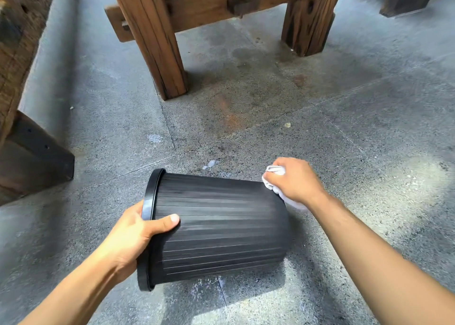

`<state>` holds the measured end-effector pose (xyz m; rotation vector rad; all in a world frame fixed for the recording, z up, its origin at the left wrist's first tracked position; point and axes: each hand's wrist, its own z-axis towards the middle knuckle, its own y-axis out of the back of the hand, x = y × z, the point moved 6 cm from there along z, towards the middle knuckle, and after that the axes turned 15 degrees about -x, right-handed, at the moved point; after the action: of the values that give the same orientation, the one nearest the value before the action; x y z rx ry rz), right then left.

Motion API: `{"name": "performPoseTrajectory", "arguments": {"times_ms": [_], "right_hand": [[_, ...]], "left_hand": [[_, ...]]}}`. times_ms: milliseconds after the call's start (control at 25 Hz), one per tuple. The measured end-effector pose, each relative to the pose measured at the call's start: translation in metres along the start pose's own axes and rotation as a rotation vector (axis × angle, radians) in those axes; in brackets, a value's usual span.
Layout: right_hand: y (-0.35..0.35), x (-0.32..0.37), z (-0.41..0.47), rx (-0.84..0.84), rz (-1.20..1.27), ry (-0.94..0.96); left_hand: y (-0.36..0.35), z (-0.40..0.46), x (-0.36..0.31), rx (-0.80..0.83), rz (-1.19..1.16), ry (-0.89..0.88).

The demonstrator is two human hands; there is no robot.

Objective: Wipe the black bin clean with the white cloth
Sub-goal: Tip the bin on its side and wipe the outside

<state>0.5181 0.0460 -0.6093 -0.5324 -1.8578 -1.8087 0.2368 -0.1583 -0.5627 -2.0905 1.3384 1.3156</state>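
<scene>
Two bare hands work on the black bin (pixel 221 226), which lies tipped on its side above a grey concrete floor (pixel 344 127), its rim pointing left and its closed base pointing right. The left hand (pixel 134 238) clamps the rim (pixel 150 199) — thumb laid across the ribbed outer wall, the other fingers hidden inside the opening. The right hand (pixel 293 181) is closed around the white cloth (pixel 274 174), bunched in its grip, and presses it against the upper edge of the bin's base; a fold of cloth shows above the knuckles and more hangs below the wrist.

The bin's wall is ribbed lengthwise and carries pale streaks. Whether the lower side touches the floor cannot be told.

Beyond the bin stand thick wooden table legs (pixel 157 36) joined by a crossbeam (pixel 209 6) — well apart from the hands. Rust-coloured stains (pixel 229 115) mark the concrete between the bin and the legs.
</scene>
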Motion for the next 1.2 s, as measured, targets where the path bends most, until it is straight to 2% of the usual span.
{"name": "performPoseTrajectory", "arguments": {"times_ms": [80, 160, 240, 320, 400, 560, 720, 800, 920, 1040, 1200], "right_hand": [[-0.011, -0.006, 0.007, 0.091, 0.136, -0.149], [-0.018, -0.012, 0.008, 0.117, 0.176, -0.215], [-0.011, -0.019, 0.003, -0.002, 0.213, -0.25], [0.007, -0.026, -0.011, -0.203, 0.444, -0.366], [0.022, -0.03, -0.038, -0.259, 0.668, -0.439], [0.023, -0.017, -0.095, -0.078, 0.607, -0.266], [0.018, -0.015, -0.1, -0.115, 0.431, -0.042], [0.022, -0.014, -0.096, -0.112, 0.395, 0.021], [0.023, -0.012, -0.1, -0.098, 0.371, 0.128], [0.019, -0.017, -0.105, -0.083, 0.402, 0.069], [0.014, -0.023, -0.09, -0.036, 0.57, -0.194]], "left_hand": [[0.005, -0.001, 0.005, 0.03, 0.025, -0.026], [0.012, -0.001, 0.01, 0.031, 0.046, -0.031], [0.018, 0.0, 0.013, 0.003, 0.014, 0.011], [0.019, 0.001, 0.016, -0.013, -0.076, 0.114], [0.015, 0.0, 0.012, -0.033, -0.15, 0.167], [0.009, 0.004, 0.004, -0.054, -0.102, 0.246], [0.008, 0.009, -0.002, -0.083, -0.119, 0.322], [0.007, 0.009, 0.0, -0.047, -0.124, 0.381], [0.015, 0.014, 0.001, -0.063, -0.096, 0.377], [0.02, 0.014, -0.001, 0.003, -0.126, 0.35], [0.022, 0.015, 0.007, 0.183, -0.063, 0.246]]}}
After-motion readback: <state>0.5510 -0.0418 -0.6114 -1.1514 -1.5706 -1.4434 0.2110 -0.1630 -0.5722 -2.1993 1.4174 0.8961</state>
